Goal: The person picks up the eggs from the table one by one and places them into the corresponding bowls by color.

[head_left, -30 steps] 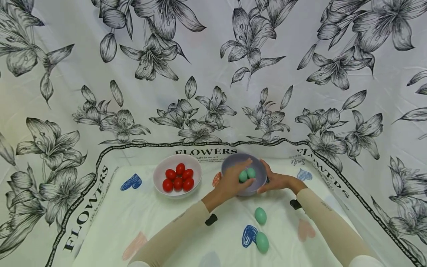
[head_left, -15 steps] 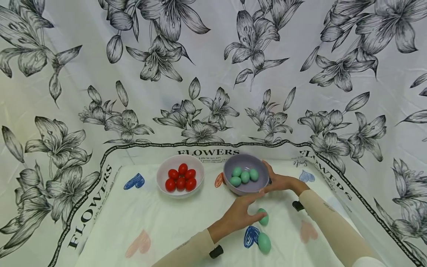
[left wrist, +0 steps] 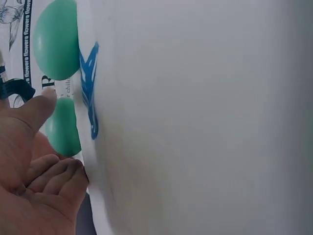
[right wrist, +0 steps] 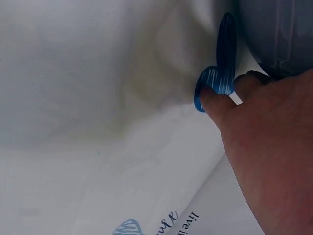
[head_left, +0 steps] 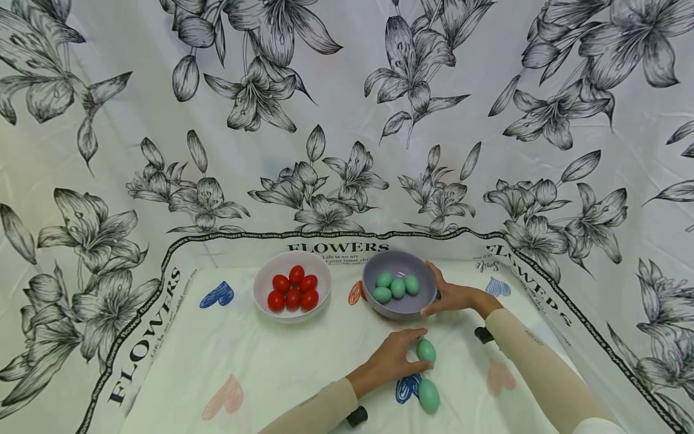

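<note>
On the cloth, a green egg (head_left: 426, 352) lies between the thumb and fingers of my left hand (head_left: 387, 361), which are spread around it. In the left wrist view the thumb is beside this egg (left wrist: 63, 128) and the fingers are at its other end. A second green egg (head_left: 428, 396) lies nearer the front, just past the thumb. My right hand (head_left: 458, 297) rests against the right side of a purple-grey bowl (head_left: 379, 308), fingers and thumb spread along its wall. Several green eggs (head_left: 398, 287) sit inside that bowl. The right wrist view shows the hand (right wrist: 274, 142) beside the bowl's wall.
To the left stands a pale bowl (head_left: 261, 307) with several red eggs (head_left: 293, 298). The white cloth (head_left: 303, 355) has printed hearts. A flower-print curtain (head_left: 336, 108) hangs behind both bowls.
My left hand let a green egg go in the purple-grey bowl, then came back toward the front and around the nearer of the loose eggs. My right hand stays at the bowl.
</note>
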The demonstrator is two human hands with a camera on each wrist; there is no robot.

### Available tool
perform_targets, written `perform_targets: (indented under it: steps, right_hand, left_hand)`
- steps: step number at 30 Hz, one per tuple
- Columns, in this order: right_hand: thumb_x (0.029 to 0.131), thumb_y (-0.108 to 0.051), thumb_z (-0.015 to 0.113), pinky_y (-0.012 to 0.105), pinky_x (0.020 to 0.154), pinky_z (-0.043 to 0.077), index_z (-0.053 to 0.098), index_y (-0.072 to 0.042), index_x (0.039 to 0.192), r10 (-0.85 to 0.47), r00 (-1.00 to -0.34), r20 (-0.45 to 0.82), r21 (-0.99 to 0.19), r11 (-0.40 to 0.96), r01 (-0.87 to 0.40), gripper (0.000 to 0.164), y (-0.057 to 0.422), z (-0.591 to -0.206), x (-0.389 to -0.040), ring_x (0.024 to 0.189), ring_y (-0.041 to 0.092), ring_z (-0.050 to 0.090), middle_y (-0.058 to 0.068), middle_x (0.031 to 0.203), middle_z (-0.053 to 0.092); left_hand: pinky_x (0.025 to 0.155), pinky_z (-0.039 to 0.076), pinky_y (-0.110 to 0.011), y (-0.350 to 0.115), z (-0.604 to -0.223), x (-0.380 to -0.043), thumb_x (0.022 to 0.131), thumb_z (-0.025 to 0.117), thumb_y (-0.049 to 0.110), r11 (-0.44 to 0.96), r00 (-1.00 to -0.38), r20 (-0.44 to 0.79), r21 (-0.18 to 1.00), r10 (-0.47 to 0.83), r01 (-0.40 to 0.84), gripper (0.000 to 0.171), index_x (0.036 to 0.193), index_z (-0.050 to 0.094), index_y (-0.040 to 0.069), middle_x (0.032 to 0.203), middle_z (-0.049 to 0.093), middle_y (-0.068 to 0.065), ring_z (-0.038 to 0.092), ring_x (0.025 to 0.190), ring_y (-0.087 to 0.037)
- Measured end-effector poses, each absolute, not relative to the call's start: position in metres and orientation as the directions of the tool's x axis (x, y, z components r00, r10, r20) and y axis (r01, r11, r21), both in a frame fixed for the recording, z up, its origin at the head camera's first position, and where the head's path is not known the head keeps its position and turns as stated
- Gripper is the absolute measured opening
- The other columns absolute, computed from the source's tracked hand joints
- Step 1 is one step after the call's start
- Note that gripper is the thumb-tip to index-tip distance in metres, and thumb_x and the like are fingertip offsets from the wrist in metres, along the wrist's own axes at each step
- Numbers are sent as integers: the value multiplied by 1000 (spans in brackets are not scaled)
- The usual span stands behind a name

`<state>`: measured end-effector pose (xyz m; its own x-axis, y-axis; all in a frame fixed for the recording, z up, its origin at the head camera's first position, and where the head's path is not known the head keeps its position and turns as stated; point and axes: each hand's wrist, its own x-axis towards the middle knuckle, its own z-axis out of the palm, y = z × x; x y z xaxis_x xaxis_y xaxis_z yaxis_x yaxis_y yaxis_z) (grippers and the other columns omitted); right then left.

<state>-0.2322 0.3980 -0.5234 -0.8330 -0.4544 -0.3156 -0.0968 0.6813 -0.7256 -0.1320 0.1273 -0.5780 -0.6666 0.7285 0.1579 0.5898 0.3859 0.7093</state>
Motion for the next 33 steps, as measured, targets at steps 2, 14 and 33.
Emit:
perform_targets:
  steps: [2, 14, 33]
  right_hand:
    - [85, -44, 88, 67, 125, 21, -30, -18, 163, -457, -830, -319, -728, 679, -94, 144, 398, -524, -233, 157, 54, 14, 32, 172, -8]
    - [86, -41, 88, 68, 124, 20, -31, -19, 162, -470, -825, -315, -749, 657, -88, 143, 398, -524, -234, 157, 53, 10, 30, 172, -14]
    - [89, -37, 87, 69, 124, 21, -34, -16, 161, -510, -801, -315, -781, 618, -86, 142, 401, -528, -235, 156, 57, 10, 32, 170, -16]
  left_hand:
    - [117, 44, -29, 128, -580, -132, 96, 78, 47, 392, -665, 152, 704, 732, 592, 75, 156, 52, 10, 156, 56, 0, 53, 142, -13]
    - [110, 48, -21, 133, -583, -130, 96, 81, 37, 399, -655, 157, 682, 739, 613, 65, 151, 58, 11, 147, 63, 2, 60, 132, -6]
    - [112, 47, -23, 100, -505, -146, 96, 81, 20, 204, -614, 366, 721, 700, 662, 65, 154, 52, 13, 150, 61, -1, 55, 138, -7]
